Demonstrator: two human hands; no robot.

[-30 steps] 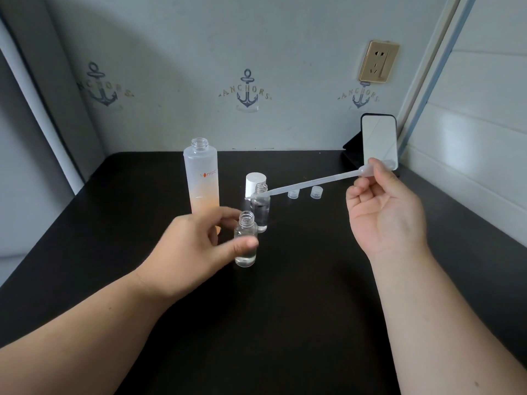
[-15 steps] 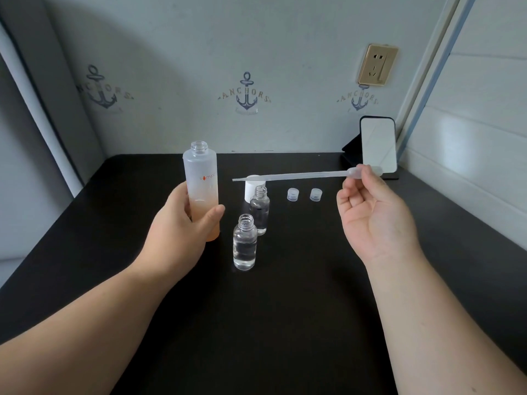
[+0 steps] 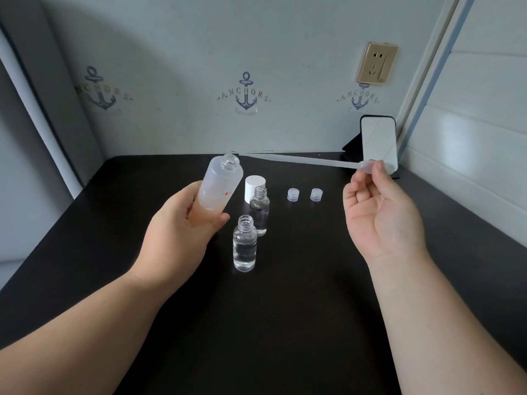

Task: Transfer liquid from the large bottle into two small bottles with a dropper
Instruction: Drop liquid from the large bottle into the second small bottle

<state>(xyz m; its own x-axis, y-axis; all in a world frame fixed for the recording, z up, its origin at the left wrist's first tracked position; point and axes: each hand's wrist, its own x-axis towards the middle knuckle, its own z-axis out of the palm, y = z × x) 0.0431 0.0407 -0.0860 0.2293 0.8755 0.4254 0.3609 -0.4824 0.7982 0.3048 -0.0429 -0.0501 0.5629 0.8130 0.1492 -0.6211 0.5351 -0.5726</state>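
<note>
Two small bottles (image 3: 244,243) sit mid-frame on the table (image 3: 285,323), big cap (image 3: 254,187) just behind, two little caps (image 3: 304,194) to the right, phone (image 3: 377,143) upper right.

You held a frosted, matt plastic large bottle (image 3: 218,188) and a translucent soft-plastic dropper (image 3: 308,161). Your two small bottles (image 3: 244,246) looked clear and glossy, on a smooth matt black table (image 3: 285,323). The wall socket (image 3: 377,63) shone like brushed metal.
</note>
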